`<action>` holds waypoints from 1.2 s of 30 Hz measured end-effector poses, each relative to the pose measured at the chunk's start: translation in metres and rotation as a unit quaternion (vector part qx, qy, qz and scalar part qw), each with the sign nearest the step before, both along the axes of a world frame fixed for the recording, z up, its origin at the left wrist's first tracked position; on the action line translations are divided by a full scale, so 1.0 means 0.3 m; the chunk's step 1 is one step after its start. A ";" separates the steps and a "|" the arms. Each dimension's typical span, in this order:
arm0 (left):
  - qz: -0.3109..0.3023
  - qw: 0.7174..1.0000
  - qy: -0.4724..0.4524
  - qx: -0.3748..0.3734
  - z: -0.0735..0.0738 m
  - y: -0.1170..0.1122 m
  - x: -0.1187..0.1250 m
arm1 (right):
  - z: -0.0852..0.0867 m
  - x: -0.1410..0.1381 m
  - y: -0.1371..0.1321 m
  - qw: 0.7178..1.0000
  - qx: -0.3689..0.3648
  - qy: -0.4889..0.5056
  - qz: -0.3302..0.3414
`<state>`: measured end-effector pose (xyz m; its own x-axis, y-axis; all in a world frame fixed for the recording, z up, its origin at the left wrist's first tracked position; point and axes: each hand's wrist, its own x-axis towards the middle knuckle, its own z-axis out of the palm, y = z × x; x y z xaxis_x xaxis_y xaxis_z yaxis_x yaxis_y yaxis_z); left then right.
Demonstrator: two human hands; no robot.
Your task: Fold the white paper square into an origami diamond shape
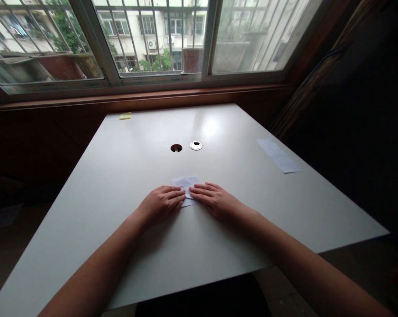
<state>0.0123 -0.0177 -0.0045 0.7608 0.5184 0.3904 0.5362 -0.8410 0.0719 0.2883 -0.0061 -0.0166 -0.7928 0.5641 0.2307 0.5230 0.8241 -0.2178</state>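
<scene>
A small folded piece of white paper [186, 181] lies on the white table, with a lower layer of it showing below a fold. My left hand [163, 199] is at its left side, fingers close together and pressed over the paper. From the right, my right hand [215, 198] holds the paper too, its fingers side by side over the fold. The fingertips of both hands nearly meet at the middle of the paper. Both thumbs are hidden beneath the hands.
The white table [119, 176] has a round cable hole [176, 148] and a metal grommet ring [195, 145] beyond the paper. A white paper strip [278, 155] lies at the right edge, a yellow sticker [125, 116] at the far left corner. A barred window [155, 39] stands behind.
</scene>
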 end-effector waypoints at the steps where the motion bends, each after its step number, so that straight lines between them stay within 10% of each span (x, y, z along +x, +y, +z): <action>1: 0.001 1.000 -0.001 0.002 0.001 -0.001 0.003 | 0.002 0.000 -0.001 1.000 -0.001 -0.001 -0.001; 36: -0.009 1.000 0.007 0.013 -0.021 0.023 -0.001 | 0.008 -0.003 -0.008 1.000 -0.003 -0.005 -0.004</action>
<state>0.0120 -0.0108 -0.0108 0.7755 0.4936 0.3936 0.5209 -0.8525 0.0426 0.2875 -0.0085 -0.0142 -0.7909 0.5712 0.2196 0.5310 0.8190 -0.2175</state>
